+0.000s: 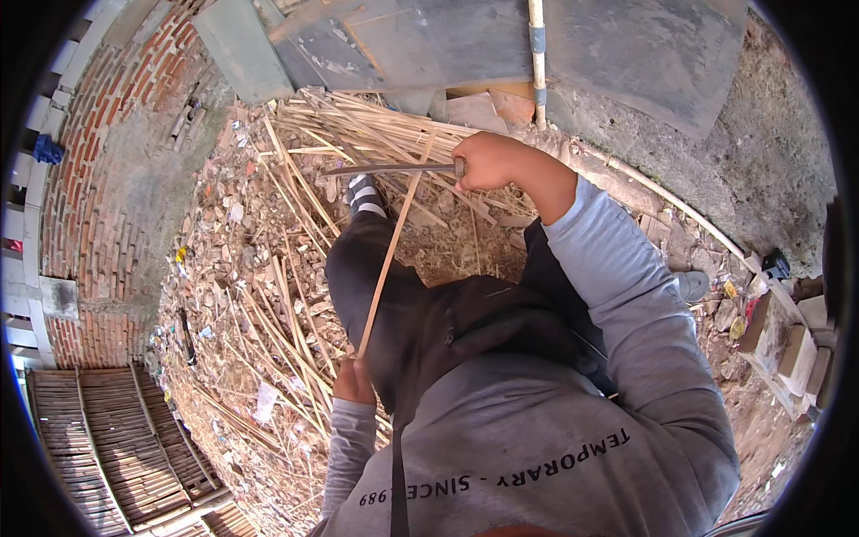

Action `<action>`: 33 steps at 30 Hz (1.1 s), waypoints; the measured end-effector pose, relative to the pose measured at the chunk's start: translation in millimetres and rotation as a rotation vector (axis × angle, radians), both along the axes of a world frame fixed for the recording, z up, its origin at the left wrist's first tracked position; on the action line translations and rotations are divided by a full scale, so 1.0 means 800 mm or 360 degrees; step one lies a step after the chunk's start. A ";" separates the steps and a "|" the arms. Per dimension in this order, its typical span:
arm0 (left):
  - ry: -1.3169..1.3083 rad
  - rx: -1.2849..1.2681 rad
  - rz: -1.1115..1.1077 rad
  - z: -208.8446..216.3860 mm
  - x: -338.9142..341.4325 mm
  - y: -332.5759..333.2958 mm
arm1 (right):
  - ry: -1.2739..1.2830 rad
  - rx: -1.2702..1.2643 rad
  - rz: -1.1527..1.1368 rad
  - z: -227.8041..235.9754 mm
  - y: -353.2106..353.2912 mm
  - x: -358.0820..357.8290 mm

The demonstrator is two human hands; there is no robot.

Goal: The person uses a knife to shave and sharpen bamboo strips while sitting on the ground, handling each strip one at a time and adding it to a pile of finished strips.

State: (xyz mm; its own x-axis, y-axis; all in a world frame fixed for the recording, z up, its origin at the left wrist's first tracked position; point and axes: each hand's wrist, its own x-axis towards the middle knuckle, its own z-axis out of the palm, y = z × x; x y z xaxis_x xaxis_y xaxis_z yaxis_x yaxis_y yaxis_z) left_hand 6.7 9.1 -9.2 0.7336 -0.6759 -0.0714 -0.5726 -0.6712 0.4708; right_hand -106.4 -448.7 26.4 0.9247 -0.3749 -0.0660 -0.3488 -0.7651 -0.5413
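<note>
My left hand is closed around the lower end of a long, narrow bamboo strip, beside my left thigh. The strip slants up and away from me past my knee. In my right hand is the handle of a machete, its long dark blade pointing left. Near the strip's far end the blade crosses it; whether the edge touches cannot be made out. A striped shoe or sandal on my left foot shows just below the blade.
A pile of split bamboo strips lies ahead, with more strips scattered to the left among wood chips and litter. Dark sheets and a pale pole stand beyond. A brick wall and a slatted bamboo panel border the left.
</note>
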 end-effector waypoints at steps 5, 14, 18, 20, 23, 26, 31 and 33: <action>-0.0131 -0.0040 -0.0106 -0.021 0.013 0.007 | 0.0113 -0.0006 0.0277 0.030 0.035 0.005; 0.0129 -0.0103 -0.0120 -0.022 0.032 0.008 | 0.0045 0.0190 0.0094 0.004 0.007 0.020; 0.0120 -0.0040 -0.0130 -0.018 0.033 0.008 | 0.0163 0.0071 0.0297 0.013 0.041 0.025; 0.0032 -0.0037 -0.0126 -0.010 0.027 0.003 | 0.0267 -0.0017 0.0391 0.029 0.055 0.025; 0.0015 0.0050 -0.0049 -0.005 0.021 -0.006 | 0.0231 0.0149 0.0282 0.015 0.023 0.024; -0.0030 0.0066 -0.0036 0.000 0.018 -0.014 | 0.0292 0.0179 0.0189 0.012 0.019 0.024; -0.0170 0.0099 -0.0058 0.003 0.007 -0.007 | 0.0257 -0.0040 0.0273 0.018 0.049 0.025; -0.0183 0.0151 -0.0046 0.014 0.002 -0.011 | 0.0311 -0.0140 0.0366 0.030 0.058 0.023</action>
State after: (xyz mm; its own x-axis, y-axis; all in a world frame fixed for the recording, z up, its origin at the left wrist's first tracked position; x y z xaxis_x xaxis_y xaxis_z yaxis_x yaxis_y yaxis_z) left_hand 8.2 0.4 2.2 0.7208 -0.6912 -0.0527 -0.6390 -0.6920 0.3360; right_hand -88.2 -402.6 50.0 0.9590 -0.1693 -0.2274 -0.2518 -0.8770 -0.4091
